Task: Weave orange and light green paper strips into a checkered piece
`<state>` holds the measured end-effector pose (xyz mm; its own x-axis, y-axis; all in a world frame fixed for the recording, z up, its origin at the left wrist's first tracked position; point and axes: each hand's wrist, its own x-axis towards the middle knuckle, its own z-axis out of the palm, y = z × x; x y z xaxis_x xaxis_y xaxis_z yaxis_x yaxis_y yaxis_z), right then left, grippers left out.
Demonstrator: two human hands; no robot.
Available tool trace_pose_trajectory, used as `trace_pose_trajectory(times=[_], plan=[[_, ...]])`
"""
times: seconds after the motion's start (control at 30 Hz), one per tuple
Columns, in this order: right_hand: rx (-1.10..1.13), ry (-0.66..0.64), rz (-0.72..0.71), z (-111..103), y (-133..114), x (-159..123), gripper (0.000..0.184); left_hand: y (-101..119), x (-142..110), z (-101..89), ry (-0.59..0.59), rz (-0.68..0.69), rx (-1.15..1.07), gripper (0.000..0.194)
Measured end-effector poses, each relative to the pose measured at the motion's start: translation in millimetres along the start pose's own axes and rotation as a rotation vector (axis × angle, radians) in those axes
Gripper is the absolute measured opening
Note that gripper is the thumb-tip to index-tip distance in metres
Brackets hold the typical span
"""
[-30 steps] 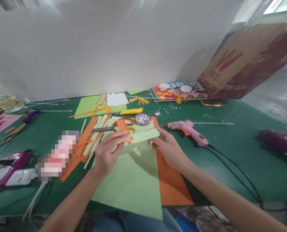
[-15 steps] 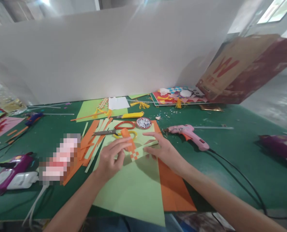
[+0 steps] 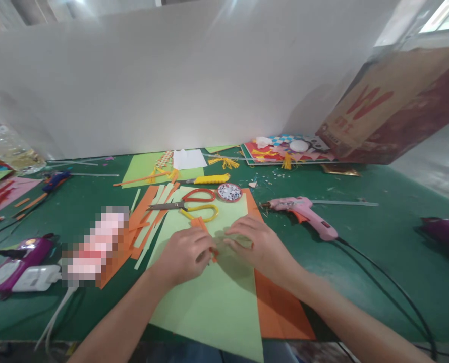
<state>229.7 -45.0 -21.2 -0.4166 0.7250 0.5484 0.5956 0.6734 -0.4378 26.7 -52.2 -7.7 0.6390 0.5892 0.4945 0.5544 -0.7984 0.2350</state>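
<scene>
Over the light green paper sheet (image 3: pixel 209 307), my left hand (image 3: pixel 186 254) is closed on woven paper strips, mostly hidden by its fingers. An orange strip end (image 3: pixel 201 224) of this weave sticks out beyond the knuckles. My right hand (image 3: pixel 260 247) has thumb and fingers pinched around pale green strips (image 3: pixel 221 239) at the right side of the weave. Just past the hands lie scissors (image 3: pixel 199 195) with one red and one yellow handle loop. Beside them sits a small round dish of beads (image 3: pixel 229 192).
Orange and green paper strips (image 3: pixel 154 217) lie left of the sheet, near a power strip with a blurred-out area (image 3: pixel 96 247). A pink glue gun (image 3: pixel 303 212) rests on the right, its cord running to the front edge. Behind are a yellow cutter (image 3: pixel 211 179) and a paper bag (image 3: pixel 391 106).
My left hand has moved right and turned over the weave, covering its checkered part. The right hand's fingers have drawn together on the green strips. The view has shifted slightly.
</scene>
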Motion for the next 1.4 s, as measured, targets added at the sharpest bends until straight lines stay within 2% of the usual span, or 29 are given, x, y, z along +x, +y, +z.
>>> trace_pose_trajectory(times=[0.13,0.3,0.47,0.57,0.63,0.73,0.83,0.9,1.1,1.4], plan=[[-0.069,-0.11,-0.052,2.9,-0.1,-2.4,0.009,-0.1,0.3,1.5,-0.07,0.026,0.034,0.021],[-0.09,-0.131,-0.046,2.4,-0.9,-3.0,0.012,9.3,0.5,-2.8,-0.07,0.049,0.132,0.021],[-0.05,-0.058,-0.017,-6.7,-0.2,0.5,0.012,14.3,-8.2,-6.1,-0.13,0.006,0.161,0.021],[-0.013,0.018,0.028,-14.8,4.7,2.2,0.013,9.6,-12.7,-9.2,-0.147,0.031,0.107,0.022],[0.007,0.024,0.052,-20.8,6.8,1.9,0.013,5.8,-13.5,-12.2,-0.178,0.051,0.056,0.023],[0.004,-0.094,-0.01,-29.3,4.3,-0.7,0.013,1.9,-12.5,-15.2,-0.204,0.044,-0.001,0.021],[-0.075,-0.28,-0.149,-33.8,-1.4,-5.5,0.009,0.7,-11.6,-13.6,-0.164,0.041,0.014,0.02],[-0.156,-0.34,-0.213,-33.9,-2.9,-9.1,0.01,0.6,-11.8,-10.6,-0.122,0.052,0.04,0.02],[-0.297,-0.316,-0.327,-31.9,5.7,-17.3,0.026,-1.0,-15.2,-4.0,-0.054,0.049,0.046,0.016],[-0.34,-0.259,-0.332,-37.1,13.4,-19.9,0.027,-1.3,-15.7,-2.2,-0.025,0.025,0.021,0.016]])
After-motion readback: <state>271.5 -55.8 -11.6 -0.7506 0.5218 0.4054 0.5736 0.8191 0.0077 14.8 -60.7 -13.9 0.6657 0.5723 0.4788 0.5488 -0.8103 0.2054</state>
